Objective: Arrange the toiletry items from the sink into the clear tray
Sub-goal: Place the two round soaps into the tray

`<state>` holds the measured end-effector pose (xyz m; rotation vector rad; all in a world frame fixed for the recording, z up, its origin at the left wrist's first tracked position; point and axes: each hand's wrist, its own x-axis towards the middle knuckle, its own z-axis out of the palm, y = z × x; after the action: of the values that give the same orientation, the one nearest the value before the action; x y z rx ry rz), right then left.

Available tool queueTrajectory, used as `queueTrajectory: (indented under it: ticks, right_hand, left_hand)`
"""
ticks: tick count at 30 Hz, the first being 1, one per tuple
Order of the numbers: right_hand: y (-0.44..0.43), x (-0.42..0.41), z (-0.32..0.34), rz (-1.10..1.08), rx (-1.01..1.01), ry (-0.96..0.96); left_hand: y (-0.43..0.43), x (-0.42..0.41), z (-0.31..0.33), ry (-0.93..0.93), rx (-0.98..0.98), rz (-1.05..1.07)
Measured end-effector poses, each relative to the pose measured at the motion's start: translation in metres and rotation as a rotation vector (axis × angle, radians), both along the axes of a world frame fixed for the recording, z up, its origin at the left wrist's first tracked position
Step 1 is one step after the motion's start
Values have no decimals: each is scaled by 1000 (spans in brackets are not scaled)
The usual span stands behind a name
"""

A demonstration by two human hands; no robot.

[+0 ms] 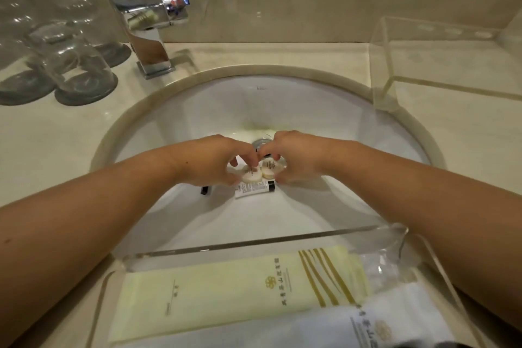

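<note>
Both my hands reach into the white sink (197, 110), close to the drain (261, 142). My left hand (217, 159) pinches a round wrapped soap (252, 174). My right hand (291, 157) pinches a second round wrapped soap (271, 166) beside it. Under them lies a small white tube with a black cap (255, 187), and a second black cap (206, 190) shows below my left hand. The clear tray (254, 247) stands at the sink's near edge and holds a pale yellow packet (226, 288) and a white packet (339, 328).
A chrome faucet (147, 22) stands behind the sink at the left. Several upturned glasses (70, 65) sit on dark coasters at the far left. Another clear acrylic tray (440, 62) rests on the counter at the back right.
</note>
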<state>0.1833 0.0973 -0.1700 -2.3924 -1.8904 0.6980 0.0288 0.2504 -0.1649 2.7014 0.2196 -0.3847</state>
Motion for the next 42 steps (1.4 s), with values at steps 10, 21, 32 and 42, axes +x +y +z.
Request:
queueTrajectory:
  ticks: [10,21,32,42]
  right_hand:
    - [1,-1,-6,-17,-21,-81]
    - [2,-2,-9,-74,3,-98]
    - [0,5,4,-135,25,44]
    - [-7,6,18,-239,113,112]
  left_hand:
    - [-3,4,-11,-2,101,-41]
    - [-11,5,-11,11,188,-3]
    - [-15,7,-11,48,245,11]
    - [-16,6,0,15,328,51]
